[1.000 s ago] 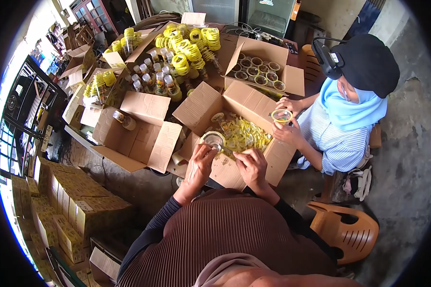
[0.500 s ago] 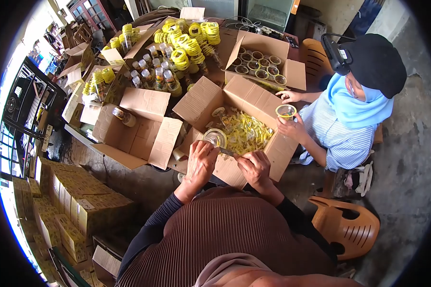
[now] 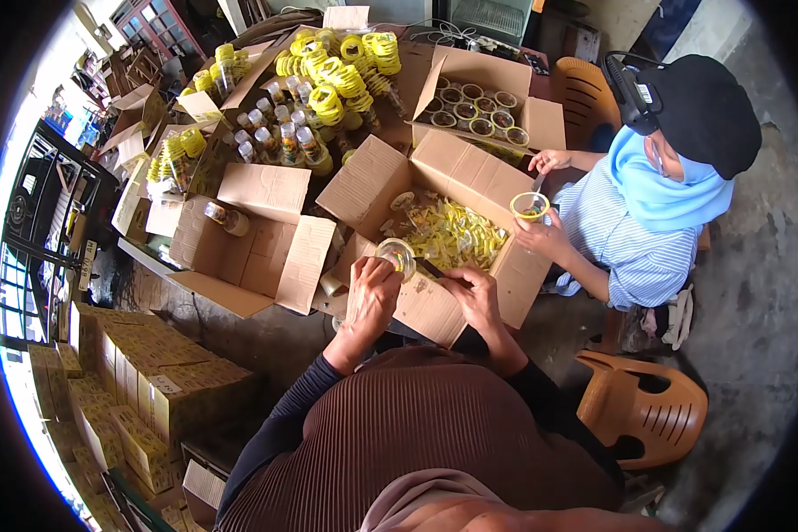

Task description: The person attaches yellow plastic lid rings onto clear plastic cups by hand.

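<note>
My left hand (image 3: 371,297) is closed around a clear plastic cup (image 3: 395,254), its round mouth tilted up. In my right hand (image 3: 473,298) is a thin dark knife (image 3: 430,269), with the blade angled toward the cup's side. Both hands are over the near flap of an open cardboard box (image 3: 363,182). Inside that box lies a heap of yellow and clear plastic scraps (image 3: 457,235).
At right, a co-worker (image 3: 652,204) holds a yellow-rimmed cup (image 3: 530,207) and a small blade. Behind stand a box of cups (image 3: 548,124) and yellow-ringed cup stacks (image 3: 328,75). Another open box (image 3: 297,266) is at left; an orange chair (image 3: 643,412) stands lower right.
The knife in my right hand has swung to a steeper angle and sits slightly further from the cup. The co-worker's free hand has risen with a blade to their cup.
</note>
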A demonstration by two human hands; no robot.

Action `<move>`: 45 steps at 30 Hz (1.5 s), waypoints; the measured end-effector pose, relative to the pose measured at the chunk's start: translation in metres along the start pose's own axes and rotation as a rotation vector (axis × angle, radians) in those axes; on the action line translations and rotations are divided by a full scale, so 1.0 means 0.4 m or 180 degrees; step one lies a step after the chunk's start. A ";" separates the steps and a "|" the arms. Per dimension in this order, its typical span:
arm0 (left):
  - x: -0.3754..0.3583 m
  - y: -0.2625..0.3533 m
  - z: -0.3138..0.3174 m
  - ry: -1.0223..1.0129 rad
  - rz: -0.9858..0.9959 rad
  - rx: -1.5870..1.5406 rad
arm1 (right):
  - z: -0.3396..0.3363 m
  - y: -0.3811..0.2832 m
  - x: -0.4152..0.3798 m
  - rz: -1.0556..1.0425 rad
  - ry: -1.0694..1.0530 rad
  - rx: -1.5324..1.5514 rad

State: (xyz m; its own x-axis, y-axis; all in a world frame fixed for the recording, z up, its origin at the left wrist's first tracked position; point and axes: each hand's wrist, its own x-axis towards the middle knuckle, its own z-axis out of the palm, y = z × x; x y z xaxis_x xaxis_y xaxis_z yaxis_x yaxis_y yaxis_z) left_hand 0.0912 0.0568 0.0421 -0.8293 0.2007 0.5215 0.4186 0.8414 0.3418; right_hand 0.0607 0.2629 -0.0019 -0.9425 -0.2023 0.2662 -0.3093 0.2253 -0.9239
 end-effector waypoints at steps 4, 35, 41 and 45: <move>-0.009 -0.007 0.005 -0.0145 0.0041 -0.0125 | -0.012 -0.025 -0.002 0.0058 -0.0209 0.0058; -0.077 -0.048 -0.006 -0.0155 -0.0603 -0.1593 | 0.003 -0.015 0.033 -0.0171 -0.0359 0.0125; -0.073 -0.047 0.005 0.0026 -0.0388 -0.1225 | 0.002 -0.026 0.027 -0.0169 -0.0247 -0.0351; -0.082 -0.045 0.016 -0.0099 -0.0808 -0.2218 | -0.006 -0.018 0.023 -0.0192 -0.0283 -0.0274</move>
State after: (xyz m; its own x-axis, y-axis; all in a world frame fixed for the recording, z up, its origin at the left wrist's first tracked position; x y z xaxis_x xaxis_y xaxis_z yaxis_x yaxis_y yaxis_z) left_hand 0.1083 0.0380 0.0140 -0.9376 0.0651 0.3417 0.3419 0.3525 0.8711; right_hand 0.0539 0.2617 0.0077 -0.9080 -0.3008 0.2915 -0.3784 0.2904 -0.8789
